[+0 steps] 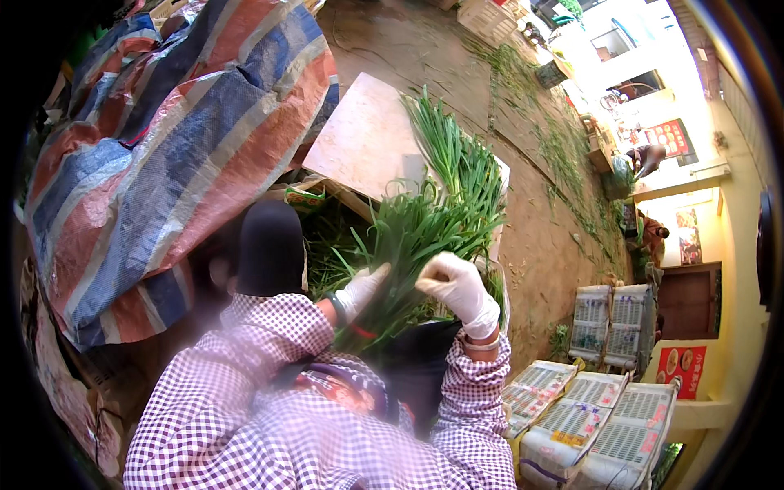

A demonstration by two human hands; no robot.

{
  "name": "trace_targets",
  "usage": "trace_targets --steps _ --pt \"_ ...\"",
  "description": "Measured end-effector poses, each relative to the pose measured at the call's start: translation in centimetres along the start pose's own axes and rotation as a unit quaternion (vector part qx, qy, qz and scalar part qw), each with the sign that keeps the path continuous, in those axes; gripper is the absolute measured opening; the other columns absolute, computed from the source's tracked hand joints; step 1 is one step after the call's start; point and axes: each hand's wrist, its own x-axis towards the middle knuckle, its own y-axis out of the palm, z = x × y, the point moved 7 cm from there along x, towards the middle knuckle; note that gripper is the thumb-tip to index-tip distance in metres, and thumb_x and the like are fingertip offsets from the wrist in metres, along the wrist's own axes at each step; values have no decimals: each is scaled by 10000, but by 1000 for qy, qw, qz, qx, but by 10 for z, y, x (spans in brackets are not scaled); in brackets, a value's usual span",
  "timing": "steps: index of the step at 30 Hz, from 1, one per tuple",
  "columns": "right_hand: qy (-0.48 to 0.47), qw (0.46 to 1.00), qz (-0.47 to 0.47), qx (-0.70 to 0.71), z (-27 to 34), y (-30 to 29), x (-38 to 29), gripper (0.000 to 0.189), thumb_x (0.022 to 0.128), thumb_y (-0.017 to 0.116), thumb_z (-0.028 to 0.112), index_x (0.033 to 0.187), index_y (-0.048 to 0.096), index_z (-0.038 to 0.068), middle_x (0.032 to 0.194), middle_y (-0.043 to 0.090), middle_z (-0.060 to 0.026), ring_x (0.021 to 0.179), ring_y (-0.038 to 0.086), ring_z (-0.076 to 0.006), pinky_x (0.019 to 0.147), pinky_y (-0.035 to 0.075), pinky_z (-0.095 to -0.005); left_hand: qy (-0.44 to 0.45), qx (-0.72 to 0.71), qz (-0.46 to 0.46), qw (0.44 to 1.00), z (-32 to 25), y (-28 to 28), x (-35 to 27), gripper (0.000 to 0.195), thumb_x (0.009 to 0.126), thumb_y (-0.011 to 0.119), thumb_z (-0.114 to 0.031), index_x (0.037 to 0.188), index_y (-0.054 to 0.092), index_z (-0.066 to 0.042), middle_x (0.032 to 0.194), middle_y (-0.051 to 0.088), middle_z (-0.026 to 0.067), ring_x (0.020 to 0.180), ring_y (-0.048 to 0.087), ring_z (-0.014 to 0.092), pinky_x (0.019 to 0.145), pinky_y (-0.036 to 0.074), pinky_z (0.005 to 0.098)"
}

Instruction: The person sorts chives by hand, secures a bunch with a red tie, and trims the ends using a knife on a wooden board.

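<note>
My left hand (362, 291), in a white glove, holds a bunch of long green leafy stalks (398, 245) over my lap, its thumb lying along the leaves. A red band (364, 331) goes round the bunch near its lower end. Just right of the bunch, my gloved right hand (456, 288) is raised with the fingers curled; whether it pinches a leaf I cannot tell. Beyond the hands, more green stalks (456, 153) lie along the right side of a pale board (367, 135). Loose greens (324, 251) fill a dark space below the board's near edge.
A striped woven plastic sheet (202, 141) covers a heap at the left. White plastic crates (569, 410) stand at the lower right, with more crates (612, 321) behind. Leaf scraps (563, 159) litter the brown floor (539, 245). Other people (650, 236) are at the far right.
</note>
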Motion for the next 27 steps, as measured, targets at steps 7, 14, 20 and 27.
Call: trace_targets --steps 7,14,20,27 --pt "-104 983 -140 -65 14 15 52 122 859 666 -39 973 693 -4 878 700 -63 784 643 -117 711 514 -242 53 99 0 994 5 -2 3 409 995 591 -420 1180 651 -59 1081 685 4 937 626 116 844 509 302" --pt "-138 947 -197 -211 16 -20 75 291 849 659 27 1131 695 90 997 698 -127 852 681 -275 779 540 -333 37 83 14 996 -15 24 -23 489 991 583 -459 1235 633 -39 1116 666 4 986 592 104 876 481 294" --pt "-109 901 -94 -409 1 -14 98 177 863 636 144 1033 685 135 975 689 -96 883 671 -319 750 540 -394 33 107 28 993 -7 23 -20 555 976 579 -513 1249 630 -32 1128 675 29 985 604 116 871 488 294" --pt "-128 951 -234 -154 1 -33 88 57 911 684 124 924 689 69 801 670 -72 640 590 -181 605 473 -304 31 116 -37 992 -17 21 -28 593 971 548 -566 1187 665 -26 1098 690 32 982 605 115 883 482 298"
